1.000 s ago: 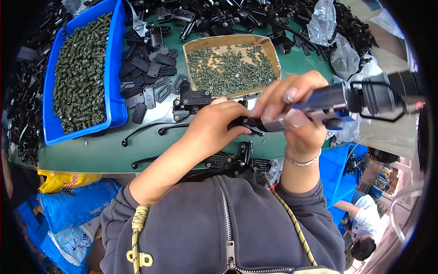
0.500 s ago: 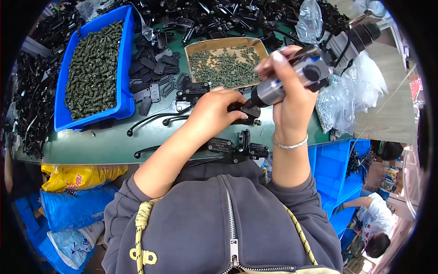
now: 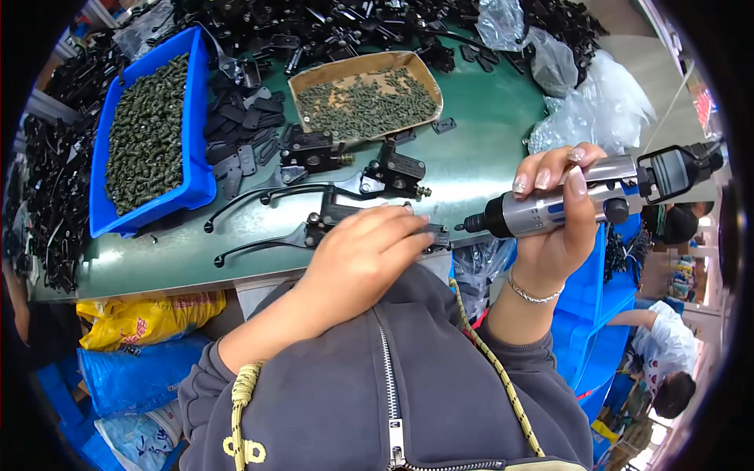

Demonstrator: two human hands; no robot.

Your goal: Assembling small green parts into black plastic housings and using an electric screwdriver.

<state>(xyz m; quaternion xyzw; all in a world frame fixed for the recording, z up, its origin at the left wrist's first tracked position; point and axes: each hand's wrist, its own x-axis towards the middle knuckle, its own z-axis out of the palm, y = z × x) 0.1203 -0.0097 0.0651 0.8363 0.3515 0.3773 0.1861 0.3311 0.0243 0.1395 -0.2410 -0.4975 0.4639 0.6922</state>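
Note:
Near the table's front edge, my left hand [image 3: 365, 251] lies over a black brake lever assembly [image 3: 294, 237], fingers curled around its body and hiding much of it. My right hand [image 3: 561, 212] grips a silver and black power screwdriver [image 3: 522, 215]. The driver is held level, its tip pointing left, close to the end of that assembly and apart from it. Just beyond lie a second brake lever assembly [image 3: 399, 169] and a third [image 3: 312, 153], levers to the left.
A cardboard tray [image 3: 433, 82] of small screws stands behind. To the left, a blue bin [image 3: 193, 118] holds larger dark fittings, beside loose black cover plates [image 3: 251, 118]. Black parts [image 3: 345, 23] heap along the back. Plastic bags [image 3: 581, 118] lie right; a person [image 3: 664, 345] is at the far right.
The screwdriver has come off the assembly under it and moved right and nearer me. My left hand has shifted from that assembly to the one nearest me.

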